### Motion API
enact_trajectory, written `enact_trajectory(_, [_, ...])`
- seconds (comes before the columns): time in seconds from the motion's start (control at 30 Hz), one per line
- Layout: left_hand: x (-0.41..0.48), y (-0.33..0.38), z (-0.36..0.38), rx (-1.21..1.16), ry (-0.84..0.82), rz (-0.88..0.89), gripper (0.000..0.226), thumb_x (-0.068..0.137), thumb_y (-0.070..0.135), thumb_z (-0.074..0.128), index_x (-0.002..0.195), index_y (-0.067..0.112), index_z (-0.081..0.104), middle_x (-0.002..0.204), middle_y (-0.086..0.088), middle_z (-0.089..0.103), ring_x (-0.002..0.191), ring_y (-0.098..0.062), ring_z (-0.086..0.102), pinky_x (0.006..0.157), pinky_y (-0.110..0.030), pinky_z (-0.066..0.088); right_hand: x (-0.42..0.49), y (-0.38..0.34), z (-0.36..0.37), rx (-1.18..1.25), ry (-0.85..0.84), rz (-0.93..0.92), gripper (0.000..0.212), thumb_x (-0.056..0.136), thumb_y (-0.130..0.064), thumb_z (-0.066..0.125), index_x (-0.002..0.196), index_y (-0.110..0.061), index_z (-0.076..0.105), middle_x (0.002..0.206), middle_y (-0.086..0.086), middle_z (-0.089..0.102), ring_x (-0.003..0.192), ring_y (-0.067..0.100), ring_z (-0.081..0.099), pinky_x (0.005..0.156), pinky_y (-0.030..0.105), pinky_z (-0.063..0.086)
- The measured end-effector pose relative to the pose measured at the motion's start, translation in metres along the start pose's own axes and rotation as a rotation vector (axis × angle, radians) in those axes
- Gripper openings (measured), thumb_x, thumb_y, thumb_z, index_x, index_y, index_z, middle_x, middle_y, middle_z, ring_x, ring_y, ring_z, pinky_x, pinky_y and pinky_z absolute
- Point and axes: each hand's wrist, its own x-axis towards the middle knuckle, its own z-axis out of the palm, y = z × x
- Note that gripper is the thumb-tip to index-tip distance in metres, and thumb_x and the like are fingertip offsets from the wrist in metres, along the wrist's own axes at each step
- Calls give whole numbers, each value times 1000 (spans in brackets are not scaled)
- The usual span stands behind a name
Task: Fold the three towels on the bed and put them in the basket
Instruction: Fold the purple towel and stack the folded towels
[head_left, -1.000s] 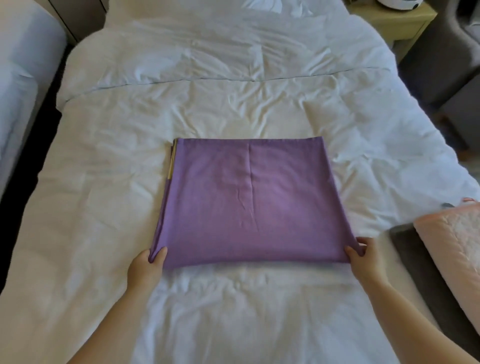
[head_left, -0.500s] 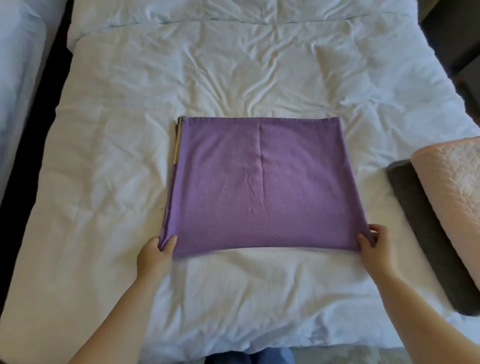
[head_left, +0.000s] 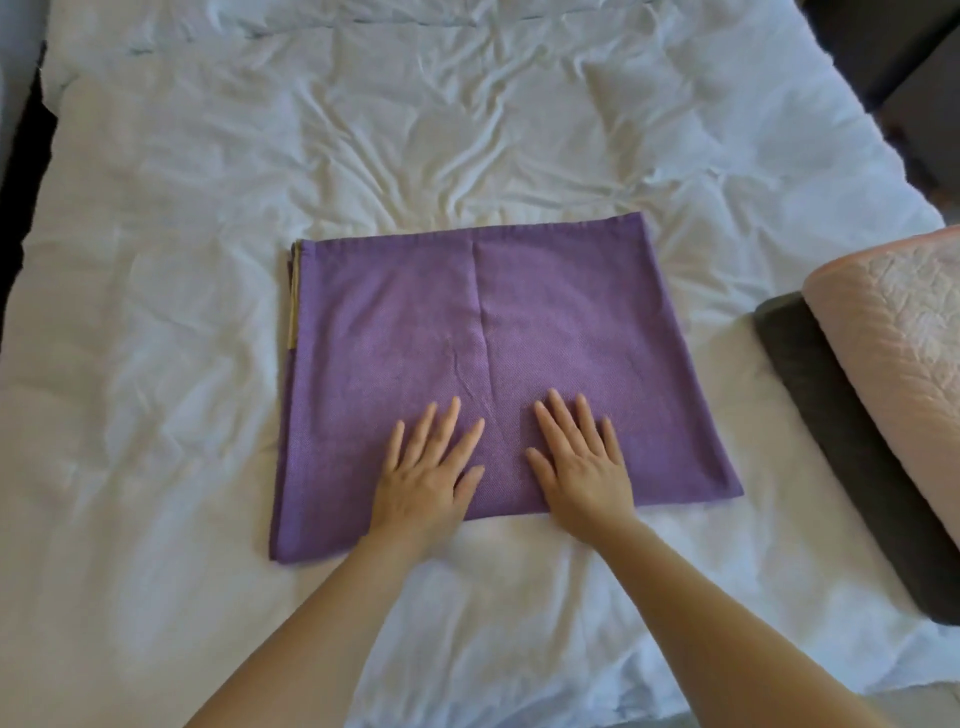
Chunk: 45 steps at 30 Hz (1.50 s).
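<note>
On the white duvet (head_left: 208, 415), both the left hand (head_left: 428, 475) and right hand (head_left: 579, 465) press flat, fingers straight, on the purple towel (head_left: 493, 322), soft, light, limp cloth best pinched at corners.

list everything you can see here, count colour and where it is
purple towel: one, purple with a yellowish strip at its left edge, folded flat mid-bed
pink quilted cloth: one, pale pink, right edge, partly over the dark grey cloth
dark grey cloth: one, dark grey, right side of the bed
bed cover: one, white, wrinkled, under the cloths
dark furniture: one, dark grey, top right corner
left hand: one, flat on the purple towel's near part
right hand: one, flat beside the left hand
</note>
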Motion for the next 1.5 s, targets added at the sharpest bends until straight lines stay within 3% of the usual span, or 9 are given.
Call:
enact_trajectory(0.13, [-13,-42,19,66,-113,-136,62,94,59,12,144,31,37,153,2,33,140,-24,35,112,-54,22,-16,76,-1,-135,-58,191,68,86,-68,-5,146,-37,-10,157,-17,0,142,6,-12,118,33,-7])
enact_trajectory(0.27, [-7,-72,0,51,-99,-236,70,94,60,5,143,25,41,151,-6,36,138,-30,36,112,-54,20,-13,105,-35,-156,-5,406,77,86,-64,-2,151,-23,3,160,-3,3,141,12,-14,118,40,-3])
enact_trajectory(0.37, [43,-59,-13,15,-4,-170,64,94,57,15,147,26,30,156,-4,25,144,-29,24,115,-52,14,34,60,-45,-69,113,210,68,91,-53,20,149,-17,23,156,-2,15,145,19,3,118,39,2])
enact_trajectory(0.57, [122,-56,8,68,-45,-78,61,89,63,3,146,42,-10,156,14,-14,143,-9,-15,116,-45,-12,117,15,-15,-91,-14,-13,64,93,-61,14,150,-33,6,154,-18,-2,143,9,-9,117,34,-4])
enact_trajectory(0.8, [129,-121,-9,89,18,-362,66,89,62,3,148,31,3,159,4,6,148,-21,8,118,-49,-1,133,100,-48,-186,80,363,70,91,-61,6,151,-26,13,159,-9,8,146,15,-4,118,38,-5])
enact_trajectory(1.03, [225,-87,-19,17,-2,-49,61,89,62,3,144,41,-14,157,12,-14,146,-12,-14,118,-41,-11,236,24,-42,-102,10,-96,58,91,-63,9,144,-46,-8,153,-21,-11,144,11,-14,116,35,-11])
enact_trajectory(1.2, [240,-136,-13,130,-21,-234,65,86,69,-10,145,44,-15,158,14,-14,146,-12,-12,117,-41,-12,266,80,-42,-181,10,71,67,87,-70,2,148,-42,5,157,-17,6,142,4,-9,115,33,-15])
enact_trajectory(1.4, [214,-165,-39,106,122,-398,65,93,58,23,149,25,26,158,-3,21,145,-27,16,115,-49,10,265,101,-61,-205,83,295,67,91,-61,2,151,-32,7,158,-14,-4,144,11,-16,112,37,-22])
enact_trajectory(1.5, [181,-162,-40,-104,256,-535,69,92,45,51,147,10,29,152,-16,31,135,-38,32,109,-52,28,246,56,-64,-116,110,189,62,94,-56,13,150,-31,12,157,-12,-1,146,15,-8,115,37,-16])
